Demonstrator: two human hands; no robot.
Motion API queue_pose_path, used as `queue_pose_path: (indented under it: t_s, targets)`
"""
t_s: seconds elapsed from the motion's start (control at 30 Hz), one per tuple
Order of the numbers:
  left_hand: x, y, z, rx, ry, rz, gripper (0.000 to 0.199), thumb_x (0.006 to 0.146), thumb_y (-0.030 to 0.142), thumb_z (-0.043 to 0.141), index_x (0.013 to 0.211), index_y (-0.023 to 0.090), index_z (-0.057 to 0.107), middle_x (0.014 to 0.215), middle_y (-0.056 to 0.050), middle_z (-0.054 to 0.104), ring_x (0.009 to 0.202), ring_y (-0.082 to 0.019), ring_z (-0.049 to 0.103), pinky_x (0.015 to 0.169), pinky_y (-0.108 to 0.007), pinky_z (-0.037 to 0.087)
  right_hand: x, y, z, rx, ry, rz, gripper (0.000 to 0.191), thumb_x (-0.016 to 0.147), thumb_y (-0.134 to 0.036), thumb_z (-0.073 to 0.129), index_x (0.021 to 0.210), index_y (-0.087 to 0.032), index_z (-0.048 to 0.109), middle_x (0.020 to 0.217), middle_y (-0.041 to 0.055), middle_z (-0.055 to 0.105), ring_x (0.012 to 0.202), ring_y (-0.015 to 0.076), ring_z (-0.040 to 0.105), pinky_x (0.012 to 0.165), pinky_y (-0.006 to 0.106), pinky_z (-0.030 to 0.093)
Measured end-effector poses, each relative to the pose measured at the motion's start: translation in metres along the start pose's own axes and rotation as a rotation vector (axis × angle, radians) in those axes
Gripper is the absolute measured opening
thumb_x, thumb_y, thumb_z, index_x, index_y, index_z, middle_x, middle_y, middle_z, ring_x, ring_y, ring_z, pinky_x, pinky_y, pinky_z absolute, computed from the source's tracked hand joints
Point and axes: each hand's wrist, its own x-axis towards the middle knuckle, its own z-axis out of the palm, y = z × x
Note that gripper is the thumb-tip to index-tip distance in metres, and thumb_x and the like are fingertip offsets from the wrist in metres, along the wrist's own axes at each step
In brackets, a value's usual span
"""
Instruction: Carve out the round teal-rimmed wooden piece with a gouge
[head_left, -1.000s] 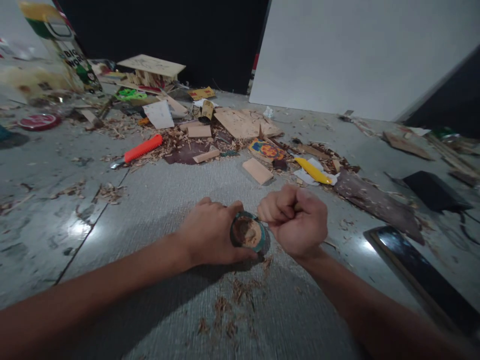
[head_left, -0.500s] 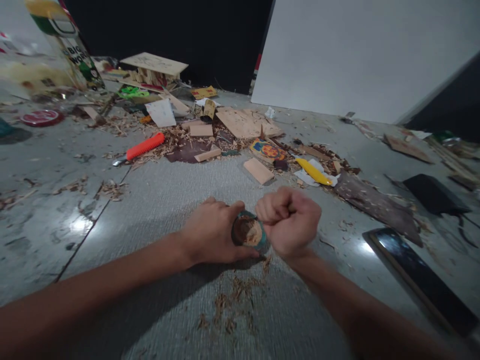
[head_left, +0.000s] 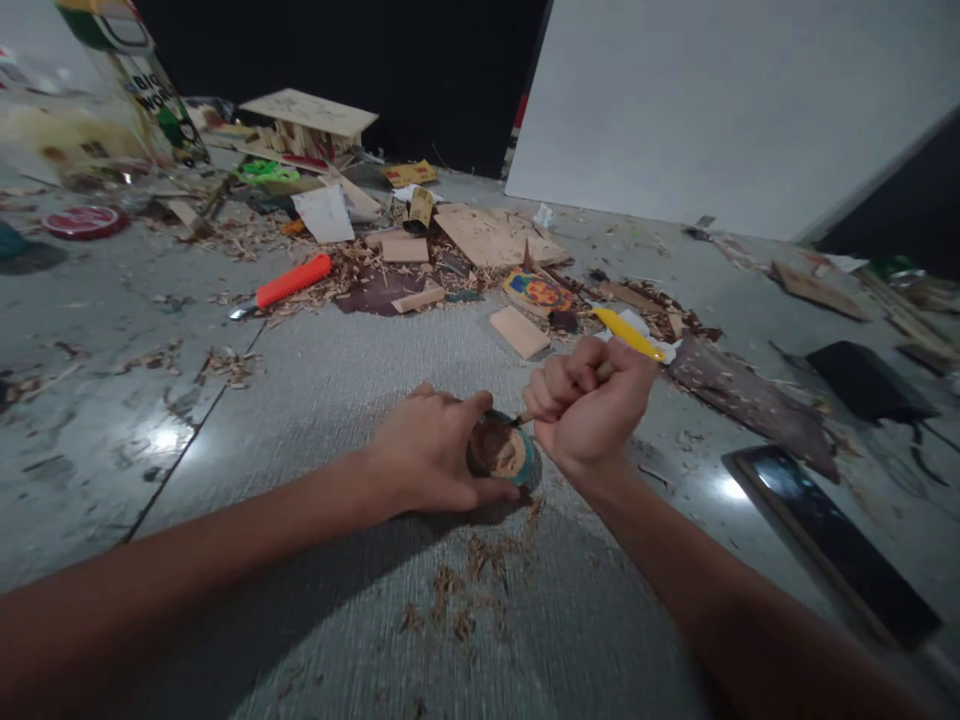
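Observation:
My left hand (head_left: 435, 450) wraps round the side of a small round container (head_left: 529, 463) with a teal rim, resting on the grey surface. Inside it lies a pale, crumbly filling (head_left: 511, 455) beside a darker brown patch. Just to the right, my right hand (head_left: 592, 405) is closed in a fist on a thin stick-like tool (head_left: 523, 418). The tool's dark tip reaches over the container's rim; most of its shaft is hidden in my fingers, so I cannot tell its exact kind.
Wood shavings (head_left: 480, 560) lie in front of the container. Beyond my hands are an orange-handled cutter (head_left: 292, 282), wood scraps (head_left: 519, 332) and a yellow tool (head_left: 626, 333). A phone (head_left: 832, 540) lies to the right, near a black adapter (head_left: 870, 380). A bottle (head_left: 154, 95) stands back left.
My right hand has shifted slightly right and back from the container, and the thin tool's tip now shows at the rim. My left hand keeps its hold. The view has moved a little.

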Motion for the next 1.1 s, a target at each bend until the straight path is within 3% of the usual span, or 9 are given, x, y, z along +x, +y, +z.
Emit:
queue_pose_path:
  t_s: [0.1, 0.33, 0.57, 0.93, 1.1]
  targets:
    - [0.001, 0.0, -0.002, 0.013, 0.006, -0.008, 0.078, 0.067, 0.08, 0.059, 0.111, 0.016, 0.061, 0.085, -0.013, 0.073, 0.082, -0.037, 0.069, 0.078, -0.048, 0.051, 0.016, -0.007, -0.008, 0.119, 0.097, 0.115, 0.051, 0.094, -0.04, 0.031, 0.047, -0.023, 0.021, 0.041, -0.0091, 0.01, 0.034, 0.0075, 0.005, 0.031, 0.02, 0.014]
    - [0.001, 0.003, -0.001, 0.053, 0.01, -0.003, 0.075, 0.068, 0.08, 0.06, 0.11, 0.017, 0.061, 0.088, -0.015, 0.073, 0.085, -0.038, 0.069, 0.079, -0.049, 0.051, 0.028, 0.004, -0.027, 0.203, 0.257, 0.217, 0.041, 0.088, -0.03, 0.034, 0.05, -0.023, 0.02, 0.04, -0.0099, 0.011, 0.035, 0.0084, 0.004, 0.029, 0.021, 0.01]
    - [0.0, 0.004, -0.001, 0.077, 0.007, 0.014, 0.073, 0.07, 0.079, 0.057, 0.109, 0.017, 0.059, 0.088, -0.014, 0.073, 0.084, -0.038, 0.069, 0.082, -0.051, 0.05, 0.033, 0.007, -0.032, 0.245, 0.331, 0.348, 0.039, 0.088, -0.023, 0.031, 0.052, -0.024, 0.016, 0.039, -0.0097, 0.013, 0.032, 0.0081, 0.009, 0.028, 0.021, 0.014]
    - [-0.001, 0.002, 0.003, 0.073, 0.036, 0.012, 0.075, 0.07, 0.078, 0.059, 0.11, 0.015, 0.06, 0.084, -0.014, 0.072, 0.083, -0.038, 0.07, 0.081, -0.051, 0.05, 0.03, -0.011, -0.018, 0.222, 0.245, 0.283, 0.039, 0.087, -0.029, 0.034, 0.052, -0.024, 0.02, 0.041, -0.0096, 0.012, 0.033, 0.0078, 0.007, 0.03, 0.022, 0.009]
    - [0.001, 0.004, 0.004, 0.094, 0.051, 0.017, 0.07, 0.07, 0.078, 0.058, 0.104, 0.017, 0.06, 0.085, -0.013, 0.072, 0.082, -0.037, 0.07, 0.08, -0.051, 0.051, 0.028, -0.001, -0.022, 0.216, 0.324, 0.282, 0.04, 0.089, -0.027, 0.033, 0.052, -0.023, 0.019, 0.041, -0.0101, 0.011, 0.033, 0.0077, 0.007, 0.029, 0.021, 0.009]
